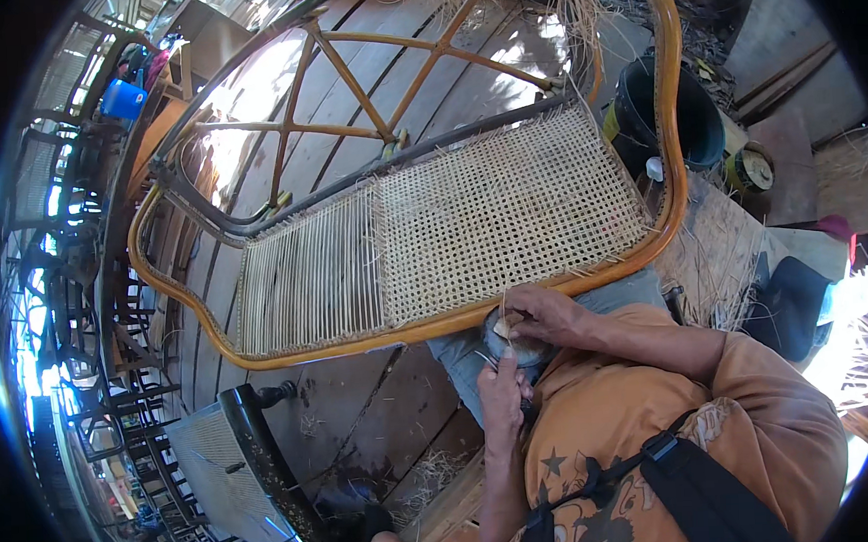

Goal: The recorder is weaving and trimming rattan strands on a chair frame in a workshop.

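Chair frame (671, 96): yellow-brown wood, its near edge by the person's knees.
Woven mat (499, 210): fixed inside the frame; little holes on the right part, mostly straight strips on the left.
Right hand (541, 317): bent fingers pinching a pale bit (502, 330), just beside the near edge.
Left hand (502, 394): curled close to the right one; I cannot tell what it holds.
Floor (391, 399): wooden boards.

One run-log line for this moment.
Left hand: holds thin tool, kind unclear | Right hand: holds pale piece, material unclear | Nearby: curved brown rattan frame; pale cane panel, woven at picture right, parallel strands at left
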Tool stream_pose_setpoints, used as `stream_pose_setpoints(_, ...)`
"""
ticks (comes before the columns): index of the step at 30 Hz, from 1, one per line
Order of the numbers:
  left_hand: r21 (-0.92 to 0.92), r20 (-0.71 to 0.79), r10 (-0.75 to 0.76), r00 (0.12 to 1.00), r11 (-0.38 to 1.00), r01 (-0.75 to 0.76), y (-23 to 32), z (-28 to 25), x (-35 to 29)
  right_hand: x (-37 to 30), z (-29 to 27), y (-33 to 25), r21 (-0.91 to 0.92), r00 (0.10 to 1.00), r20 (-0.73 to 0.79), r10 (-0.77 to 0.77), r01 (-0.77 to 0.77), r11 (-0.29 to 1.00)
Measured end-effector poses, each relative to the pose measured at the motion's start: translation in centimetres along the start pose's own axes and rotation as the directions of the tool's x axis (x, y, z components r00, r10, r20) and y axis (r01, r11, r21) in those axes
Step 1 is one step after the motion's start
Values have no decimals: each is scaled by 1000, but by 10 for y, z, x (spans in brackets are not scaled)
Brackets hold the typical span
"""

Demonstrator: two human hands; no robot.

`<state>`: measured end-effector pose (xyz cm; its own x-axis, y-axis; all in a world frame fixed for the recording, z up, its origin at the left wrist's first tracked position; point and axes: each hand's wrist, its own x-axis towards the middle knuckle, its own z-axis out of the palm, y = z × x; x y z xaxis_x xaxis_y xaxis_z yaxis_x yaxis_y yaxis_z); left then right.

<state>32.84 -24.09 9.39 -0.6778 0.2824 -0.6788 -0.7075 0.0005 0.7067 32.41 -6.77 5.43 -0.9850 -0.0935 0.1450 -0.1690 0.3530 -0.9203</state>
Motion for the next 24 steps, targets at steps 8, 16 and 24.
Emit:
stream_pose_setpoints(8,195,84,22,996,980,-38,-9,-5,1,0,-4,4,-65,979,188,80,-69,995)
stream_pose_setpoints(16,177,0,-39,999,983,39,-8,-5,8,-25,-50,-17,182,704,-314,637,-614,768)
stream_pose_setpoints(24,182,35,-38,999,983,31,-3,6,7,-28,-28,-36,-289,953,-302,19,-111,951)
